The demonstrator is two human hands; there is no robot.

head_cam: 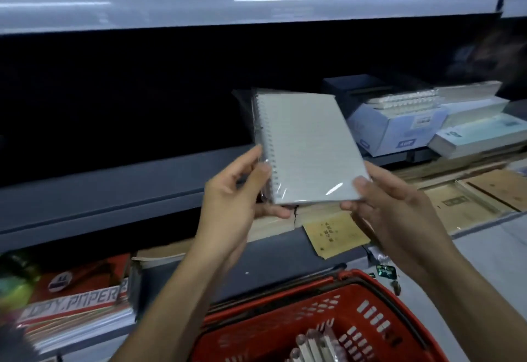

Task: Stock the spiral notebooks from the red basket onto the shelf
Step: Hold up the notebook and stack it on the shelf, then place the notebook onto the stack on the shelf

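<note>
A plastic-wrapped spiral notebook is held up in front of the dark shelf — its spiral edge is pinched by the left hand, its lower right corner gripped by the curled fingers of the right hand. More wrapped notebooks are seen standing in the red basket below. "COPY PAPER" can be read, partly, on a ream at lower left — the print on a blue box is too blurred to read.
</note>
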